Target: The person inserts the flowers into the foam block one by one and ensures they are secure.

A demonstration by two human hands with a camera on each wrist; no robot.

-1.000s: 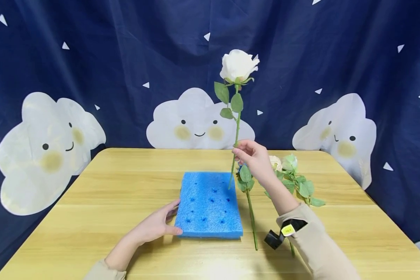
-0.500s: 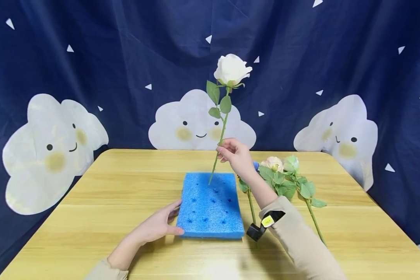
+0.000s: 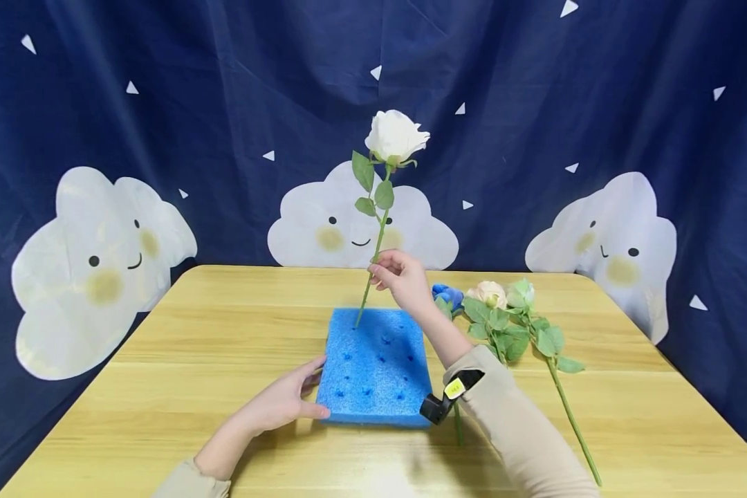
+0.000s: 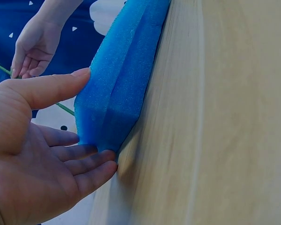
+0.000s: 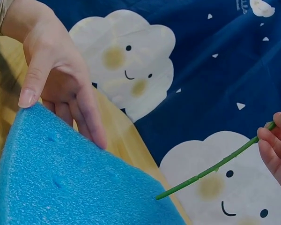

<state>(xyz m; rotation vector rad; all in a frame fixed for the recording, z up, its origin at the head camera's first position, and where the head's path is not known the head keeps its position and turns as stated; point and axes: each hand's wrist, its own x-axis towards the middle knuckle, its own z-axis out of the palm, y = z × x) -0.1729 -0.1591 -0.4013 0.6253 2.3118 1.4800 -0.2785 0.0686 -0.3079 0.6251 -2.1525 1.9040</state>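
My right hand (image 3: pixel 404 280) pinches the green stem of a white rose (image 3: pixel 395 137) between thumb and fingers. The rose leans a little to the right, bloom high. Its stem's lower end is right at a small hole near the far left corner of a blue foam block (image 3: pixel 373 370). In the right wrist view the stem (image 5: pixel 210 171) slants down toward the foam, its tip overlapping the surface. My left hand (image 3: pixel 283 400) rests against the block's left side, thumb at the near left corner. From the left wrist view, its extended fingers (image 4: pixel 91 164) touch the foam's side.
Right of the block lie a blue flower (image 3: pixel 448 296), a pale peach rose (image 3: pixel 488 294) and a greenish-white rose (image 3: pixel 521 294), their stems pointing toward the near edge. My right forearm crosses over part of them. A dark blue curtain (image 3: pixel 224 104) hangs behind the wooden table (image 3: pixel 224 325).
My right hand has moved left with the white rose and lowered it, bringing the stem end from the block's right side to its far left corner. My left hand stays at the block.
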